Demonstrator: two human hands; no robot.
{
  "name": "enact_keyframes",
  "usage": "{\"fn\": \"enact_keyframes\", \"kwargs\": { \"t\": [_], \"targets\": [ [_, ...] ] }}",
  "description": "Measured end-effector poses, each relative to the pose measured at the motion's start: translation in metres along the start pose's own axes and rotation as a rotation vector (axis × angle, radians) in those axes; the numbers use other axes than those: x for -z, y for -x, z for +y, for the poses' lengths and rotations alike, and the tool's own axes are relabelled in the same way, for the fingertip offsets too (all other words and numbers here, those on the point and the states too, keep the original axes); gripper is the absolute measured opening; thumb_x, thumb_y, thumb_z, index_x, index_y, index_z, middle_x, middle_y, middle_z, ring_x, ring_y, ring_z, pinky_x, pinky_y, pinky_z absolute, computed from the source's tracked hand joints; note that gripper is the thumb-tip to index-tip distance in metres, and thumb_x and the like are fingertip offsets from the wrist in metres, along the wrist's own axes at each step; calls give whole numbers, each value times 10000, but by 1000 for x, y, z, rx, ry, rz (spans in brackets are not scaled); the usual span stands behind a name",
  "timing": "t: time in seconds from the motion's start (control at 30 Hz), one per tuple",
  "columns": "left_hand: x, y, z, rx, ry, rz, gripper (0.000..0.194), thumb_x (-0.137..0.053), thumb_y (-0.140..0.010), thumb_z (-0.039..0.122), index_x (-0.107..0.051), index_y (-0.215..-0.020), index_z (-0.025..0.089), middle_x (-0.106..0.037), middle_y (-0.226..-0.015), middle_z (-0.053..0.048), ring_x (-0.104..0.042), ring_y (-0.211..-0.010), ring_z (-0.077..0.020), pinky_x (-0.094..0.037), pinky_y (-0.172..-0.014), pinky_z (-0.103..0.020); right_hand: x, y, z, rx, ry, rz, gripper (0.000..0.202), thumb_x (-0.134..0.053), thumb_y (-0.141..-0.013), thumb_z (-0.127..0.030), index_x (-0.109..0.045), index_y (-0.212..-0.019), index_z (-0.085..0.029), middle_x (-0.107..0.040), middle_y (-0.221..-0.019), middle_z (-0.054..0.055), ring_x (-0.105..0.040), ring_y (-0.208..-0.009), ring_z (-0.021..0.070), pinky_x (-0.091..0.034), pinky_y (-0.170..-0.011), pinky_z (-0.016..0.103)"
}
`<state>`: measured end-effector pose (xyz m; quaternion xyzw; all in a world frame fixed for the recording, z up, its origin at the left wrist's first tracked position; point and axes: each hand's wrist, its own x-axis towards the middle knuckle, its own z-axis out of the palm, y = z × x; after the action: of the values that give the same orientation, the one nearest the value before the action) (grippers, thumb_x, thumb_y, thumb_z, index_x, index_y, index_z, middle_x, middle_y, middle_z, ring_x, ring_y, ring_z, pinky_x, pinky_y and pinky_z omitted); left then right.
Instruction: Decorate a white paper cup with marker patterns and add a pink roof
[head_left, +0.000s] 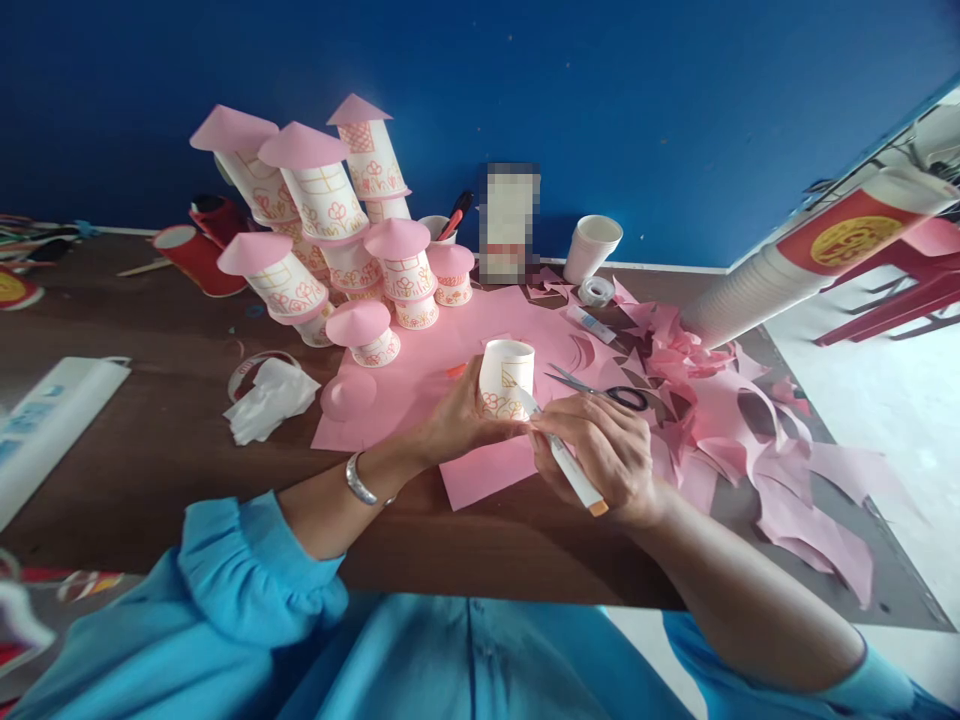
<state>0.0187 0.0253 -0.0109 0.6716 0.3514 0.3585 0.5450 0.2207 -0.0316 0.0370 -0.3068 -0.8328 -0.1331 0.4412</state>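
Observation:
My left hand (456, 418) is closed around a short white paper cup (507, 362), which it holds up off the pink paper. Orange and red flowers run along the cup's lower part, with an orange window outline above them. Between the fingers of my right hand (600, 450) is a white marker (576, 472) with an orange end; its tip meets the cup's side near the window drawing. Just behind my right hand lie scissors (600, 388) with dark handles, on a pink paper sheet (487, 325). A pink paper cone (349, 396) rests left of my left hand.
Decorated paper-cup towers (319, 195) with pink cone roofs stand at the back left. Pink paper scraps (750, 430) cover the right side, beside a long stack of cups (795, 265). A tape roll (596, 291) and an upright cup (592, 248) are near the blue wall.

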Motion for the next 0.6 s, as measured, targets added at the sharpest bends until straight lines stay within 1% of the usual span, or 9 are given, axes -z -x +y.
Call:
{"fn": "enact_keyframes", "kwargs": {
  "t": [0.1,0.2,0.33,0.5,0.6],
  "targets": [
    [1,1,0,-7,-28,15,953,-931,-737,611,-526,-1513,235,-609,-1513,-172,-571,-1437,-401,-536,-1144,-561,0,0,0,3,-13,-4,200,-658,-938,-62,-608,-1078,-196,-757,-837,36,-725,-691,177,-601,-618,311],
    [2,1,0,-17,-70,34,967,-928,-741,622,-516,-1533,252,-590,-1549,-165,-580,-1425,-397,-544,-1132,-558,0,-1,-1,-1,-32,-5,233,-655,-921,-51,-613,-1098,-196,-753,-833,33,-728,-688,180,-602,-615,312],
    [1,1,-2,-28,-63,25,947,-927,-747,622,-518,-1509,237,-629,-1485,-166,-627,-1356,-382,-588,-1065,-528,1,0,-1,-2,-30,14,239,-652,-938,-67,-619,-1126,-212,-756,-845,25,-729,-696,174,-602,-626,310],
    [-1,0,-5,-141,-182,26,877,-905,-782,600,-540,-1472,198,-674,-1416,-177,-648,-1333,-381,-590,-1074,-511,0,1,0,8,5,26,194,-657,-969,-97,-633,-1134,-196,-765,-885,49,-734,-719,185,-617,-646,327],
    [-2,0,-4,-167,-219,36,872,-888,-793,613,-542,-1473,191,-683,-1392,-180,-672,-1293,-369,-610,-1048,-497,-1,2,1,25,6,7,189,-677,-973,-94,-637,-1136,-181,-768,-899,60,-728,-724,187,-618,-650,330]
  ]
}}
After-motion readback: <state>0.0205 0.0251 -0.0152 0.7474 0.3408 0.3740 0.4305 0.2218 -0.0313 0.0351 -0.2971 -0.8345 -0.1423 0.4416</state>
